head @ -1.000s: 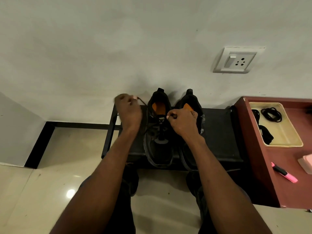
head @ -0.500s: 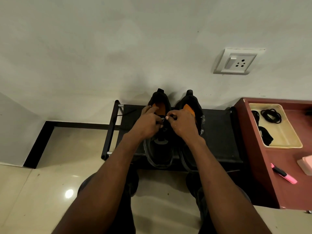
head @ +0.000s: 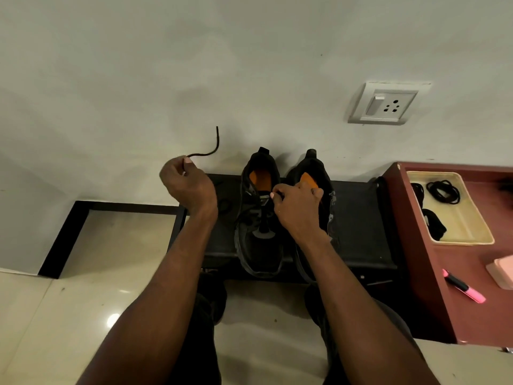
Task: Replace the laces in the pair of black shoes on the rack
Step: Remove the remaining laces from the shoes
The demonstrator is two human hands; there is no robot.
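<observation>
Black lace (head: 206, 151) is pinched in the left hand (head: 188, 187), raised beside the shoes (head: 261, 215) on the rack (head: 358, 218); the right hand (head: 298, 209) pinches at the eyelets. A hard tug could tip the shoe or strip neighbouring rows.

two shoes stand side by side on the rack (head: 358, 218), heels toward the wall (head: 249, 65): left shoe (head: 259, 218), right shoe (head: 327, 195). the left hand (head: 188, 187), left of the shoes, holds a lace end (head: 211, 148) raised before the wall. the right hand (head: 297, 207) rests over both shoes. right of the rack stands a bench (head: 455, 307) bearing a tray (head: 466, 234) with coiled laces (head: 442, 191) in it; nearer lies a marker (head: 463, 286). a socket (head: 385, 104) sits on the wall above.
</observation>
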